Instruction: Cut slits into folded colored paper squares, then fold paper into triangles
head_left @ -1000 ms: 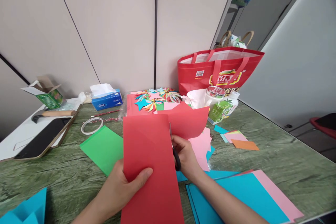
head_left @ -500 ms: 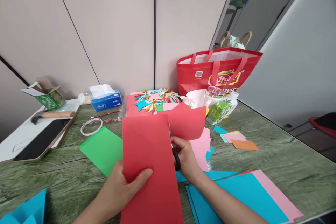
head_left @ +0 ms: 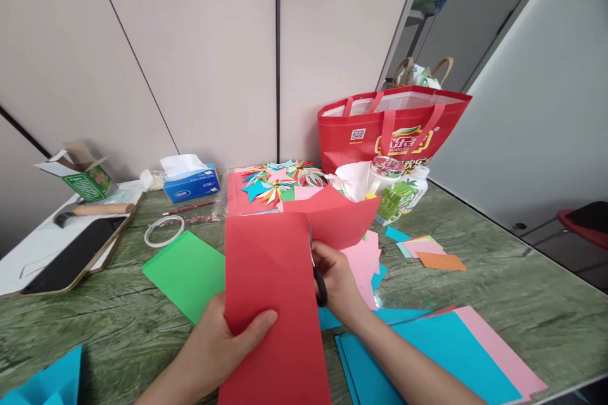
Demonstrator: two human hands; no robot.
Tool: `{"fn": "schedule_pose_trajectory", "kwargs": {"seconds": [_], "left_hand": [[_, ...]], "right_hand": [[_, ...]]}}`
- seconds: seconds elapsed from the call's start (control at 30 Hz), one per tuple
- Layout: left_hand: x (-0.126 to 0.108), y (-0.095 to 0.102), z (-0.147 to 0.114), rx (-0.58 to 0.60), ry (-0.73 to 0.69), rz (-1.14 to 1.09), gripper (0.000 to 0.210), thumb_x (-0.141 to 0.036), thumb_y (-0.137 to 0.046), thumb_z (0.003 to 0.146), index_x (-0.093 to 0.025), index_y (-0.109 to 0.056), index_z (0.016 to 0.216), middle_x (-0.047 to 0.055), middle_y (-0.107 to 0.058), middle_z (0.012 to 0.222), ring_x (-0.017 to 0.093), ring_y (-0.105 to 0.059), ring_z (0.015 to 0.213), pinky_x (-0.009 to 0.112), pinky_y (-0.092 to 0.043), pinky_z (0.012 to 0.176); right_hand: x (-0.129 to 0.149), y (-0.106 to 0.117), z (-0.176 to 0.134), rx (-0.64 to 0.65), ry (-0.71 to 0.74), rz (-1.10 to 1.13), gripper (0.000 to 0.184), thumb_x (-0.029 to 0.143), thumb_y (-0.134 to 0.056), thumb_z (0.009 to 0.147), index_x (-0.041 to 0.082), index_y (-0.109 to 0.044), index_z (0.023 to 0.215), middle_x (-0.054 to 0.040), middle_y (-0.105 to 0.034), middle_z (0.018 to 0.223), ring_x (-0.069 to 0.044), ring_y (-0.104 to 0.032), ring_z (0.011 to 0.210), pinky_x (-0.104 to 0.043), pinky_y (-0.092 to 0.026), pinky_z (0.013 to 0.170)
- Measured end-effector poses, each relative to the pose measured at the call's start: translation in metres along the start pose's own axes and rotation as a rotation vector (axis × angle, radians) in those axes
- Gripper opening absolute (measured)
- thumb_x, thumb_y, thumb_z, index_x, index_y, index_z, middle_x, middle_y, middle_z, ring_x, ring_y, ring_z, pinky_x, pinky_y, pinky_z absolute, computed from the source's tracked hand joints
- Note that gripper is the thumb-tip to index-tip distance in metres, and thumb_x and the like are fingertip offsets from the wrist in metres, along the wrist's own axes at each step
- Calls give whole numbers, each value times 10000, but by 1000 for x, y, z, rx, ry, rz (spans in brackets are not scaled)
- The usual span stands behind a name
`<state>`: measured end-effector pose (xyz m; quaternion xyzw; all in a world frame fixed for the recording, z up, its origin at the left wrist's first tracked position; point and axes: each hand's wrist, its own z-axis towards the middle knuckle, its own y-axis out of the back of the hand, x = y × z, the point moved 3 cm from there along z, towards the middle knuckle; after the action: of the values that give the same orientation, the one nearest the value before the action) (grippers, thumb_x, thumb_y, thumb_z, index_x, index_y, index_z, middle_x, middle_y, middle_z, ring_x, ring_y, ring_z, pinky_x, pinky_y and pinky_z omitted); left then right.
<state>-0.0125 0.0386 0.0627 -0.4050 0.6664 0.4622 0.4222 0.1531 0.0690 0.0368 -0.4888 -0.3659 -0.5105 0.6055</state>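
Note:
A sheet of red paper (head_left: 270, 266) stands tilted up in front of me, cut almost to its far edge. My left hand (head_left: 232, 338) grips its left side, thumb on top and fingers hidden beneath. Black-handled scissors (head_left: 321, 286) are in my right hand (head_left: 337, 275), with their blades at the cut near the sheet's top right. To the right of the blades, the red part being cut off (head_left: 344, 221) bends away. Green paper (head_left: 187, 275) lies under the sheet's left side. Pink paper pieces (head_left: 361, 269) are just beyond my right hand.
Blue and pink sheets (head_left: 437, 354) lie under my right forearm; folded blue paper (head_left: 47, 380) is front left. Small paper strips (head_left: 441, 261) lie right. A tape roll (head_left: 164, 231), tissue box (head_left: 191, 183), hammer (head_left: 95, 209), paper pinwheel shapes (head_left: 278, 186), jar (head_left: 386, 174) and red bag (head_left: 394, 120) stand farther back.
The scissors have moved slightly farther up along the cut. The red flap on the right has swung a little outward to the right. My left hand keeps its grip.

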Motion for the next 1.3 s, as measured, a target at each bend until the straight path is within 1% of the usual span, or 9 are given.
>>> {"fn": "schedule_pose_trajectory", "kwargs": {"seconds": [0.07,0.2,0.37,0.5,0.77,0.97,1.13,1.3], "left_hand": [[2,1,1,28,-11,13,225,-380,-648,644,-194,-620,767,17,-725,747,225,-670,669,246,-543,498],[3,2,2,9,-6,-3,215,-379,-647,652,-199,-621,765,18,-725,743,228,-671,659,248,-543,487],[4,3,3,50,-55,31,213,-386,-648,663,-206,-622,774,18,-725,743,222,-668,639,238,-536,464],[7,4,4,59,-47,24,221,-391,-648,670,-204,-621,786,16,-724,734,220,-668,629,250,-548,493],[7,4,2,43,-44,17,219,-386,-657,658,-211,-621,784,9,-727,747,223,-673,659,246,-552,509],[5,3,1,44,-42,11,216,-387,-652,649,-208,-618,766,12,-727,733,222,-671,639,251,-547,498],[-1,2,-2,-4,-12,3,226,-380,-646,639,-200,-627,775,17,-728,708,215,-665,598,254,-541,493],[-2,-1,-6,-81,18,5,238,-394,-637,628,-200,-633,765,20,-727,707,222,-670,636,234,-526,466]], "right_hand": [[-1,0,0,0,4,-13,127,150,-667,548,182,-587,641,46,-617,583,-104,-519,507,-205,-450,504],[-3,0,0,5,1,-12,119,143,-659,558,182,-583,642,44,-627,600,-105,-527,515,-205,-448,508],[-6,1,0,25,-5,45,182,106,-674,541,185,-607,691,38,-654,638,-123,-568,569,-208,-459,540],[-6,1,0,40,8,67,201,93,-678,549,186,-625,719,37,-666,662,-116,-579,567,-201,-467,551],[-7,1,0,29,3,47,165,136,-698,557,181,-629,699,27,-668,649,-119,-580,552,-214,-476,540],[-8,1,0,29,-21,52,151,161,-700,570,182,-623,699,30,-665,632,-121,-585,539,-211,-462,514],[-5,0,0,13,-36,31,129,160,-699,566,181,-611,658,38,-657,590,-116,-572,532,-196,-447,493],[-3,-1,0,13,-43,41,170,160,-700,559,185,-612,703,23,-669,635,-143,-602,576,-221,-465,523]]}}
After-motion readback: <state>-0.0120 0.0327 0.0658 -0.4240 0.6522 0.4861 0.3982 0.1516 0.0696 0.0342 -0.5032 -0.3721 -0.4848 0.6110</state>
